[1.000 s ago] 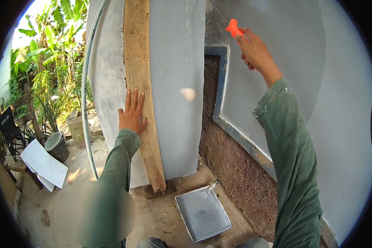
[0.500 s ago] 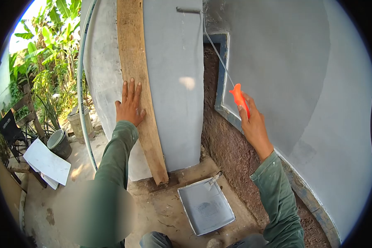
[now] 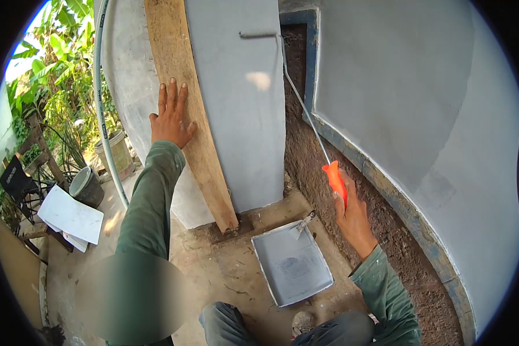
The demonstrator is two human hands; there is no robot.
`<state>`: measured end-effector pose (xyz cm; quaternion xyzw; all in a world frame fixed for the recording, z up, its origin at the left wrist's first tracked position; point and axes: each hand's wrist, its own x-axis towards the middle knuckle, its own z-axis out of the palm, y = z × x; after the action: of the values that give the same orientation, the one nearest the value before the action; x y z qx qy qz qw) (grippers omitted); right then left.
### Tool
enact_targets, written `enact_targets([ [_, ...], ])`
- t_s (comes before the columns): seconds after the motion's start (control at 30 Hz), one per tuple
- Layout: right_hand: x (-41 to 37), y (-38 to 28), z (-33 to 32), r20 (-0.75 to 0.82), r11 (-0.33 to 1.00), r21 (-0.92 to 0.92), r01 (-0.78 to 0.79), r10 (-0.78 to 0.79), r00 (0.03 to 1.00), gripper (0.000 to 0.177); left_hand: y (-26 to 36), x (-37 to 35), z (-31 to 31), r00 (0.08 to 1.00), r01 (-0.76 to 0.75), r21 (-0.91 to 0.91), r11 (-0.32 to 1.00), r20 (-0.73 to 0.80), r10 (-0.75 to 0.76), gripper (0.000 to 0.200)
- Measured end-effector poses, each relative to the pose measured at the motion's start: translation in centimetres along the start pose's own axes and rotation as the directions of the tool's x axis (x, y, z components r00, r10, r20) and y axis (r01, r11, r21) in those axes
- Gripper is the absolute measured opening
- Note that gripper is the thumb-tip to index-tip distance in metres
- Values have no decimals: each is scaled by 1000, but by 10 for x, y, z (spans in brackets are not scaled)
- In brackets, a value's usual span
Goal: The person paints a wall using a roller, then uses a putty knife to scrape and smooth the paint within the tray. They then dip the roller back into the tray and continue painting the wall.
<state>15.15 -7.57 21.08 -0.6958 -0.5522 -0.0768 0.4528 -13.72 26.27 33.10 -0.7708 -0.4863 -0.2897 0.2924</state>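
- Dropped since half a second ago: right hand (image 3: 352, 216) with the orange handle (image 3: 334, 181), from level with the blue border (image 3: 352, 153) down to just above the paint tray (image 3: 291, 262).
- Unmoved meanwhile: left hand (image 3: 170, 118), flat on the wooden plank (image 3: 199, 144).
- Hemmed in on the right by the rough brown wall strip (image 3: 305, 132), close beside the handle; on the left by the corner edge of the grey pillar (image 3: 242, 115).
- Open concrete floor (image 3: 225, 277) left of the tray, below the plank's foot.
- Right fingers wrapped tight round the orange handle, thin wire shaft slanting up from it to the roller head (image 3: 258, 34), pressed against the pillar face near its right edge.
- Left fingers straight, slightly spread, palm pressed to the plank leaning against the pillar's left edge.
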Motion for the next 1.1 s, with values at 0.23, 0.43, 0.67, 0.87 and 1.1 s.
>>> enact_targets([
  [0.23, -78, 42, 13, 108, 987, 51, -151, 145, 984, 55, 0, 1, -4, 999, 2, 0, 1000, 37, -2, 110],
  [0.43, -74, 43, 18, 32, 999, 25, -48, 47, 998, 54, 3, 1, -3, 998, 10, 8, 1000, 55, -10, 111],
  [0.67, 2, -18, -14, 98, 977, 85, -197, 188, 977, 53, 5, 2, -8, 997, 17, 5, 1000, 72, -18, 112],
  [0.87, 67, -48, -24, -98, 996, 89, 14, -5, 995, 47, 3, 2, -7, 997, 13, 10, 1000, 78, -13, 113],
  [1.1, 79, -54, -20, -46, 995, 93, -45, 49, 998, 49, 2, 3, -5, 997, 12, 11, 1000, 71, -13, 112],
])
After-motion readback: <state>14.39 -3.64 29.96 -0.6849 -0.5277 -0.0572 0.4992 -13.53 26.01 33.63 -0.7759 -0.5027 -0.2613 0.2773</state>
